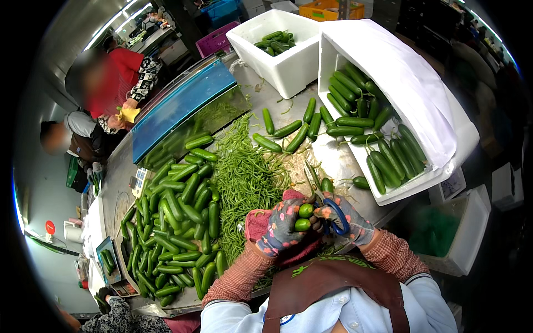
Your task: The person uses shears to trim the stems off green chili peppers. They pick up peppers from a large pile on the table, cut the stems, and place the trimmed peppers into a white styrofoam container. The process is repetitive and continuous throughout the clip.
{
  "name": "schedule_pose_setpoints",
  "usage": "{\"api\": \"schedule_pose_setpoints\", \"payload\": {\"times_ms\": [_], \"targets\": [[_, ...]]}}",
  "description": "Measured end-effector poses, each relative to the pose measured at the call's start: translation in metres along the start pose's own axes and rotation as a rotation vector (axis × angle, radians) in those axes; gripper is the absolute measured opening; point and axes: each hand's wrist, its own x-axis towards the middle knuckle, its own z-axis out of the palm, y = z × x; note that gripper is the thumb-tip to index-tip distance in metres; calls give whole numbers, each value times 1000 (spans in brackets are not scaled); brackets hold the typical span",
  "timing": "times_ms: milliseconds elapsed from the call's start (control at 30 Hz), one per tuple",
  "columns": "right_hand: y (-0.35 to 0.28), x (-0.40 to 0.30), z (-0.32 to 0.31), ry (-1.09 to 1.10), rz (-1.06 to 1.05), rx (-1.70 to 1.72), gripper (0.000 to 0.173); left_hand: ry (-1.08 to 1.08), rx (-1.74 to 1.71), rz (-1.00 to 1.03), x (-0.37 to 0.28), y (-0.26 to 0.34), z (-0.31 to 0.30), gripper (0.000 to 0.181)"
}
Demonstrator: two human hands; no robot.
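My left hand [283,229], in a grey flowered glove, is closed around two small cucumbers [302,225] with their ends towards me. In my right hand [352,218], also gloved, is a pair of scissors with blue handles [341,214]; their blades point away from me over the table. Both hands are close together above a dark red cloth [255,227]. Just beyond my right hand a cucumber [327,185] is partly hidden. A heap of thin green cut stems [245,179] lies beyond and left of my hands, beside a large pile of cucumbers [179,224].
At right a white foam box [464,145] lies tilted, lined with white sheet, cucumbers spilling from its mouth. An upright foam box [287,77] stands behind. Loose cucumbers [287,129] lie between. A blue-topped metal guard [183,112] borders the pile; co-workers [118,83] are at left.
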Motion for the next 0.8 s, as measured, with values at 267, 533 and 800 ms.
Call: {"api": "schedule_pose_setpoints", "payload": {"times_ms": [267, 533, 800], "targets": [[12, 6, -7, 5, -210, -86, 36, 322, -544, 54, -19, -27, 24, 61], [25, -1, -17, 319, -394, -1144, 32, 812, -2130, -244, 12, -18, -47, 32], [22, 11, -5, 425, -777, -1635, 49, 789, -2204, -442, 15, -13, -9, 35]]}}
